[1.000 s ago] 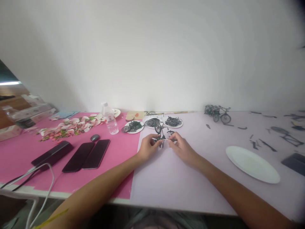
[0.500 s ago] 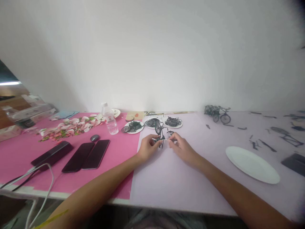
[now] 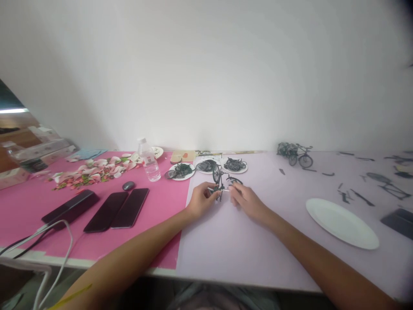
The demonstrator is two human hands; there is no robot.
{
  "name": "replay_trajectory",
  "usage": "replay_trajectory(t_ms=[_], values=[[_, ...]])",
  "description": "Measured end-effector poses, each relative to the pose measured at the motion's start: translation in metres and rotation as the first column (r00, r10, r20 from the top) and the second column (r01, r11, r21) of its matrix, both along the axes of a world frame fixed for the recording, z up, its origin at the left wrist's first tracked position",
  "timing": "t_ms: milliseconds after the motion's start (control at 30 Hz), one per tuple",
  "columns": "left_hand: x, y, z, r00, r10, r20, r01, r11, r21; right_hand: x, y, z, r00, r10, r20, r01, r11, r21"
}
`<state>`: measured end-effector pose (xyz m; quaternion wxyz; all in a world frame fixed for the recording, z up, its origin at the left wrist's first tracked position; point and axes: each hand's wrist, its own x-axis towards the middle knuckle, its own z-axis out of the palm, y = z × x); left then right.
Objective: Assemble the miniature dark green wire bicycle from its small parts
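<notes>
My left hand [image 3: 202, 200] pinches a small dark model bicycle [image 3: 217, 174] by its lower part, with one wheel pointing up and away. A thin pale rod [image 3: 225, 190] runs between that model and the fingertips of my right hand [image 3: 242, 199], which are closed on its end. Whether the rod is a tool or a part I cannot make out. Just behind my right fingers lies a dark curved piece [image 3: 235, 179]. Beyond my hands stand white plates with dark bicycle parts: a left plate [image 3: 192, 176], a middle plate [image 3: 220, 160] and a right plate [image 3: 245, 170].
At the back right stand finished-looking model bicycles [image 3: 300, 157]. A white oval plate [image 3: 342, 224] and loose dark parts [image 3: 362, 197] lie to the right. On the pink left side are two phones [image 3: 130, 209], a black box with cables [image 3: 71, 207], a water bottle [image 3: 149, 161] and petals [image 3: 93, 172].
The model bicycle's raised wheel has shifted slightly to the right. My right hand has moved a little right, its fingers curled more, and more of the thin rod shows.
</notes>
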<state>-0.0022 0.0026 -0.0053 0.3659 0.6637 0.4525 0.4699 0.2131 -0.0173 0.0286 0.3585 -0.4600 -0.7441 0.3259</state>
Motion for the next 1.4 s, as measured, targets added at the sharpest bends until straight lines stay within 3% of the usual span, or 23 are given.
replay_trajectory(t_ms=[167,367,700,967,1133,1400], values=[[0.001,0.000,0.002,1.000,0.000,-0.006,0.000,1.000,0.009,-0.001,0.002,-0.005,1.000,-0.026,-0.013,0.026,1.000,0.014],[0.001,0.000,0.003,1.000,0.009,0.009,-0.008,1.000,-0.011,-0.004,-0.003,-0.002,0.991,-0.047,-0.124,0.037,0.996,-0.078],[0.000,0.003,-0.006,0.998,0.023,0.053,-0.024,1.000,0.009,-0.002,-0.001,-0.002,0.995,-0.052,-0.084,0.045,0.996,-0.083],[0.000,0.004,-0.007,0.999,0.022,0.036,-0.023,0.999,0.031,0.001,-0.002,0.002,0.997,0.001,-0.072,-0.009,0.994,-0.108],[0.000,0.003,-0.006,1.000,0.015,0.018,-0.016,0.999,0.050,0.001,-0.002,0.003,0.997,0.054,-0.055,-0.056,0.998,-0.040],[-0.002,0.001,-0.006,0.998,0.014,-0.062,-0.001,0.980,0.200,0.001,-0.001,0.002,0.997,0.006,-0.075,-0.012,0.997,-0.081]])
